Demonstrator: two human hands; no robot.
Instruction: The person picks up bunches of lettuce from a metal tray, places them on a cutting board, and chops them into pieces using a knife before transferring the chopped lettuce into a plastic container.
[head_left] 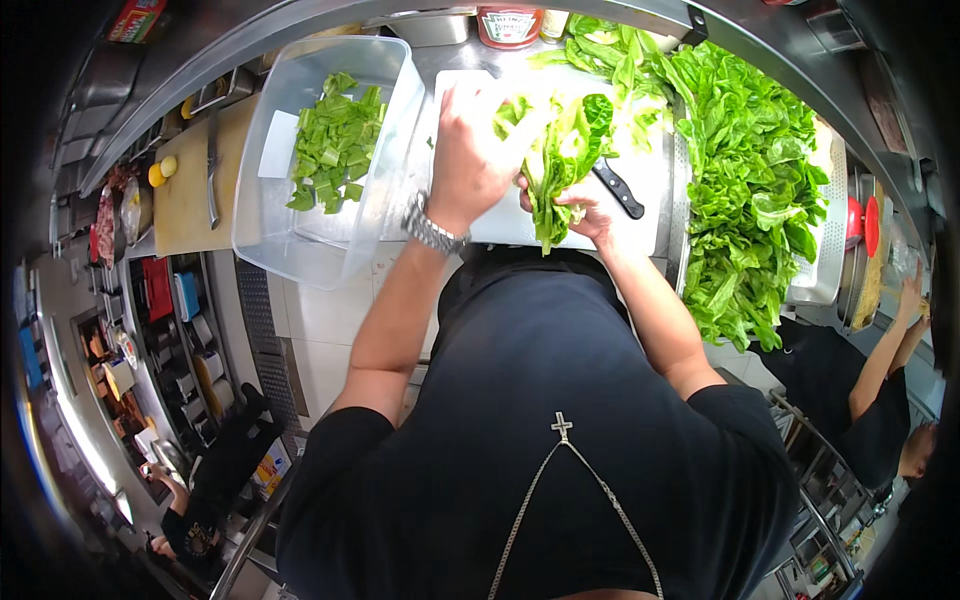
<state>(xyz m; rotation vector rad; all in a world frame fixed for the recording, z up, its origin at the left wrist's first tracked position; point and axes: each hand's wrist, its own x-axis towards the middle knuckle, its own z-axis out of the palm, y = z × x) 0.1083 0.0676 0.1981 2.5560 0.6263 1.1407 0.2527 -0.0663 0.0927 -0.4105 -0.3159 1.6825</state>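
Over the white cutting board (pixel 615 235), my right hand (pixel 588 208) is closed around the lower part of a bunch of green lettuce (pixel 562 165). My left hand (pixel 474 158), with a metal watch on its wrist, is at the upper left side of the same lettuce. Its fingers are curled at the leaves, with some green between thumb and fingers; bright glare washes out the fingertips. A knife (pixel 620 188) with a black handle lies on the board just right of the lettuce, its blade mostly lost in glare and behind leaves.
At left, a clear plastic tub (pixel 258 225) holds cut greens (pixel 335 145). A large heap of lettuce (pixel 750 190) fills a perforated metal tray at right. Farther left lies a yellowish board (pixel 185 215) with a knife. A red-labelled container (pixel 510 27) stands behind. Other people (pixel 850 390) work at both sides.
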